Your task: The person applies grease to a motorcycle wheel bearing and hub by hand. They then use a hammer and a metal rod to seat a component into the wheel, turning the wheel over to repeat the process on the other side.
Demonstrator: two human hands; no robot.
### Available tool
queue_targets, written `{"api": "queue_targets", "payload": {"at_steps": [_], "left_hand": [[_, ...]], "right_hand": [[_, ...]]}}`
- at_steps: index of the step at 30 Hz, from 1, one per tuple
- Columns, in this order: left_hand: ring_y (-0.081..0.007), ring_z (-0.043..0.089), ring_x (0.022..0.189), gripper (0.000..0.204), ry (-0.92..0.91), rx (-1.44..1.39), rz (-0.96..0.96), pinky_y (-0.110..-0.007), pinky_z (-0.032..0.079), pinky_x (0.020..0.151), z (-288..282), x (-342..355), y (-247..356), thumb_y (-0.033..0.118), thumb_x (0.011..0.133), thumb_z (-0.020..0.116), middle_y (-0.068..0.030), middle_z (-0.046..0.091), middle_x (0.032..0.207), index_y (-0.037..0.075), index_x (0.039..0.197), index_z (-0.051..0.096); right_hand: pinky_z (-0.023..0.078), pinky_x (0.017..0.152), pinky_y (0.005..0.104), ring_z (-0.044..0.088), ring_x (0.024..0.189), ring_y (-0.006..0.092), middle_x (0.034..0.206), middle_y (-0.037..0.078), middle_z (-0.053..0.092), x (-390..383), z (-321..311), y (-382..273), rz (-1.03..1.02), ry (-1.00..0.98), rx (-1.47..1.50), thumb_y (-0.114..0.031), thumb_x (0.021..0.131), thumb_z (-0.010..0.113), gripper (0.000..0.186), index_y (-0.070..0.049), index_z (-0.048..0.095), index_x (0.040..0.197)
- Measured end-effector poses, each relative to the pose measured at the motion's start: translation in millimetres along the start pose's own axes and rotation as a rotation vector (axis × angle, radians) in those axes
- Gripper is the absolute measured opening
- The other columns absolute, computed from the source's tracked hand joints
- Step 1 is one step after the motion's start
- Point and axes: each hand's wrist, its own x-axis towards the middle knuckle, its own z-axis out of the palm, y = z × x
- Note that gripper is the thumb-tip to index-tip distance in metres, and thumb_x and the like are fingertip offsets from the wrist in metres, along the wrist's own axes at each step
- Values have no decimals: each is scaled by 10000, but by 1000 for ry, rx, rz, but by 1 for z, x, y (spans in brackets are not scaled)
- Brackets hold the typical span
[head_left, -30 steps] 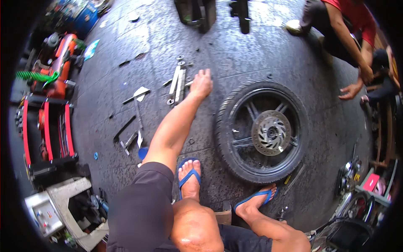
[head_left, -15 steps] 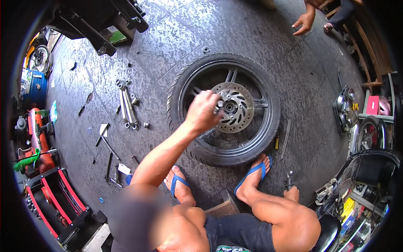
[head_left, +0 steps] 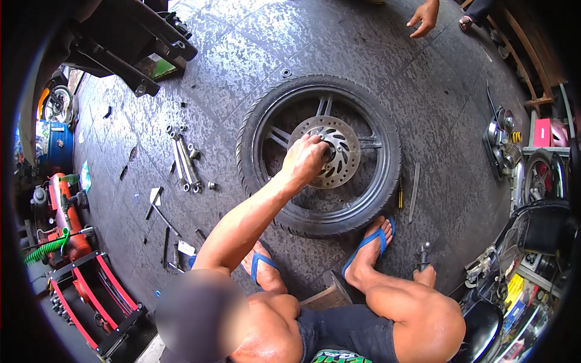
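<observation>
A motorcycle wheel [head_left: 242, 148] with a black tyre lies flat on the floor, its drilled brake disc [head_left: 348, 163] facing up. My left hand [head_left: 307, 158] reaches over the disc, its fingers closed at the hub around a small dark, round piece, mostly hidden by them. Beside my right knee, my right hand [head_left: 426, 276] grips a hammer [head_left: 424, 251], its rounded metal head pointing up. My feet in blue flip-flops [head_left: 376, 241] stand at the wheel's near edge.
Several spanners [head_left: 184, 160] and loose sockets lie left of the wheel. A screwdriver [head_left: 400, 192] and a flat metal strip [head_left: 414, 192] lie to its right. A red motorcycle stand [head_left: 85, 299] is at lower left. Another person's hand [head_left: 425, 19] hangs at the top right.
My left hand has lowered slightly right onto the hub, and the shiny metal piece seen in its fingers is now mostly hidden. The other person's hand has moved up and left.
</observation>
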Motion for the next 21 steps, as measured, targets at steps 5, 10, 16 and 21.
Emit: {"api": "queue_targets", "payload": {"at_steps": [5, 10, 16, 21], "left_hand": [[-343, 642, 995, 129, 11, -12, 14, -453, 538, 869, -2, 0, -3, 138, 811, 694, -125, 694, 973, 53, 886, 754], [-344, 636, 1011, 150, 43, -68, 71, -452, 539, 884, 0, -4, -9, 109, 804, 673, -122, 680, 1016, 61, 929, 741], [-361, 658, 1001, 284, -26, 10, -95, -466, 539, 873, -3, -2, -7, 115, 818, 717, -157, 655, 1021, 80, 1100, 725], [-343, 662, 976, 342, 267, -352, -138, -412, 543, 854, -24, -38, -36, 93, 832, 745, -162, 645, 1020, 38, 1160, 665]], "right_hand": [[509, 762, 497, 685, 828, 471, 836, 314, 677, 2, -7, -30, -94, 7, -16, -141, 699, 739, 320, 96, 645, 891], [498, 569, 421, 607, 577, 196, 673, 145, 658, -6, -16, -121, -621, 106, 143, -184, 861, 752, 276, 60, 624, 870], [547, 760, 423, 741, 853, 334, 883, 232, 736, -34, -10, -297, -941, -252, 329, -229, 858, 757, 361, 50, 656, 1063], [550, 765, 456, 709, 913, 439, 918, 264, 721, -45, 17, -364, -1071, -316, 303, -169, 864, 725, 306, 46, 634, 1062]]}}
